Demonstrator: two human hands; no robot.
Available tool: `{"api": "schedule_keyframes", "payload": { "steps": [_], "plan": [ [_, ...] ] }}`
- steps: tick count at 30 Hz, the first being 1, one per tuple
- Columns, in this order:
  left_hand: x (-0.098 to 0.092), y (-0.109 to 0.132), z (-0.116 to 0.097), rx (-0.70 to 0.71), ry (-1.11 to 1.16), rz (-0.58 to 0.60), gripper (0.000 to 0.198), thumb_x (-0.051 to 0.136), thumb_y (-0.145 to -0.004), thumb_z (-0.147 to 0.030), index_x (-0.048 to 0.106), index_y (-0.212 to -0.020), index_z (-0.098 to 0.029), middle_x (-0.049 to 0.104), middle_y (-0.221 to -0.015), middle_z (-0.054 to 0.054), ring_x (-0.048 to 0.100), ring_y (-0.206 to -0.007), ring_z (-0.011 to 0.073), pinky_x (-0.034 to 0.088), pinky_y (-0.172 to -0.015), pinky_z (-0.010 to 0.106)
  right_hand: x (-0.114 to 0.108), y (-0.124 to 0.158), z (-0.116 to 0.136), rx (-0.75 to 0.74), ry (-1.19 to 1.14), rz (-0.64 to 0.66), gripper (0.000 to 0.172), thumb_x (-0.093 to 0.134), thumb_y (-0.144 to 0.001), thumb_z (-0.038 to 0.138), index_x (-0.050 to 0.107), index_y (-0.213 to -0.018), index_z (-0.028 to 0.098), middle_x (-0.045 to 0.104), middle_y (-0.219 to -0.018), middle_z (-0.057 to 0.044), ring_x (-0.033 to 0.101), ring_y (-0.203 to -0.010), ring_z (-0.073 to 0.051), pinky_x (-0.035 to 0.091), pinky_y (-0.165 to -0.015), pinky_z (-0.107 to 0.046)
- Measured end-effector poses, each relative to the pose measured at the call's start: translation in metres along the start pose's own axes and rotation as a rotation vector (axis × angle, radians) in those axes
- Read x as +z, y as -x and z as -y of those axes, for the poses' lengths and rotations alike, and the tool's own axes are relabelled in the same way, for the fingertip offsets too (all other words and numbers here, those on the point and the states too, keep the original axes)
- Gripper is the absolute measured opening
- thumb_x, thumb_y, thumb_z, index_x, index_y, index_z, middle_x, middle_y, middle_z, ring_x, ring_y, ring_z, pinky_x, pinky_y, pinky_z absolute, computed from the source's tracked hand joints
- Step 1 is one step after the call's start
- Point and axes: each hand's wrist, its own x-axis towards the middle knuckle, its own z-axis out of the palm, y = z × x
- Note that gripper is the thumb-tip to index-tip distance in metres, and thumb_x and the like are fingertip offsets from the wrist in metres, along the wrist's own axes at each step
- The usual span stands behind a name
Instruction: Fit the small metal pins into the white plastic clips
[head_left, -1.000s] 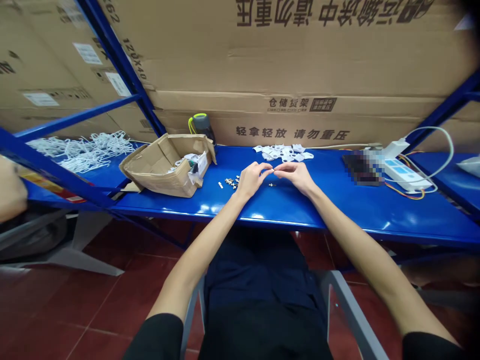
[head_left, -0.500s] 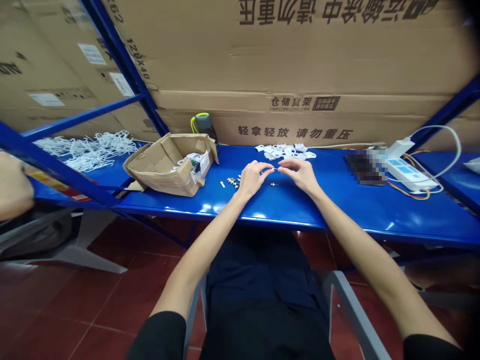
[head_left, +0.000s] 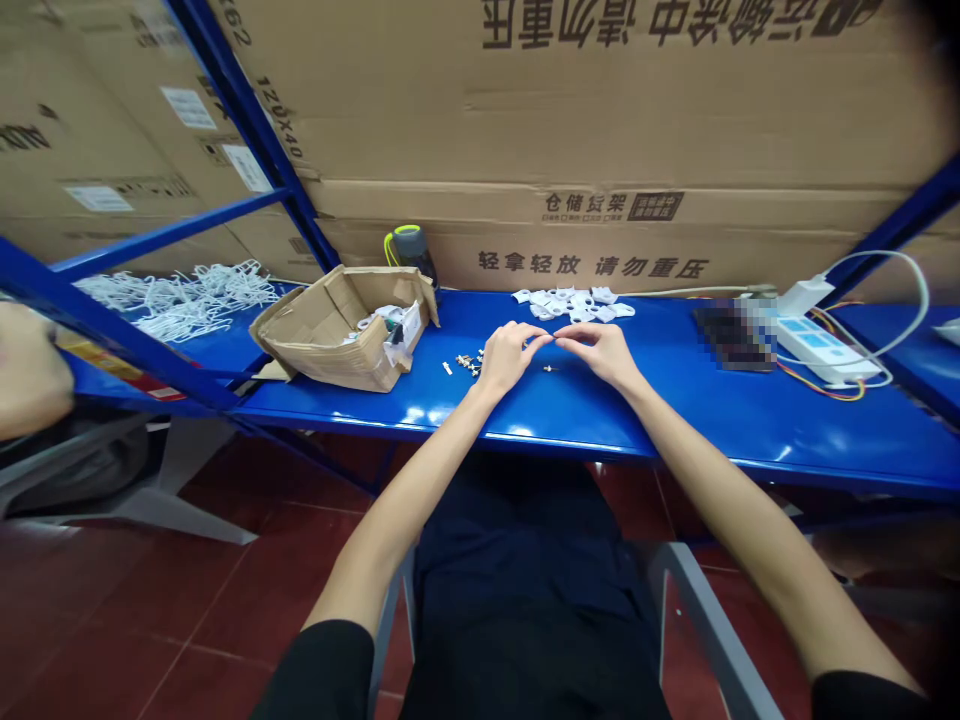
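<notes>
I have my left hand [head_left: 510,355] and right hand [head_left: 604,352] brought together above the blue surface [head_left: 675,420], fingertips to fingertips. On each, thumb and forefinger are drawn into a narrow pinch, and both pinches seem to close on one small piece [head_left: 554,337] right where they meet; the fingertips cover most of it, and it is too small for me to make out its shape. I take the step in hand to be fine two-handed work on that piece, though what exactly is being done to it I cannot tell from here. As I judge it, the next move calls for light pressure, steady wrists and both pinches in line, since so small a piece could easily slip

Nearer the front edge, between the two hands, a loose part [head_left: 551,369] lies by itself on the surface. Just beside my left hand, and partly hidden by it, is a scatter of small parts [head_left: 469,362], with a pale bit [head_left: 448,369] lying apart on its left. Beyond the fingertips a low pile of white pieces [head_left: 574,302] is spread out. Farther left stands an open cardboard box [head_left: 322,365] with things inside, and a bottle [head_left: 414,250] stands behind it. Well off to the right is a white power strip [head_left: 817,348] with cables, and a wall of cardboard [head_left: 525,120] stands behind it all
</notes>
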Motion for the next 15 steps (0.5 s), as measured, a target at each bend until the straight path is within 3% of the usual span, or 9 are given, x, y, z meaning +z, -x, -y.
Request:
{"api": "schedule_keyframes", "payload": {
  "steps": [15],
  "plan": [
    [-0.001, -0.0008, 0.0008, 0.018, 0.016, 0.015, 0.018, 0.064, -0.108, -0.035, 0.079, -0.107, -0.025, 0.081, -0.111, 0.002, 0.07, -0.096, 0.0202, 0.051, -0.092, 0.034, 0.0006, -0.0002, -0.0007, 0.01, -0.005, 0.034, 0.037, 0.079, -0.086, 0.061, 0.083, -0.093, 0.025, 0.082, -0.09, -0.005, 0.076, -0.081, -0.027, 0.062, -0.088, -0.045]
  ]
}}
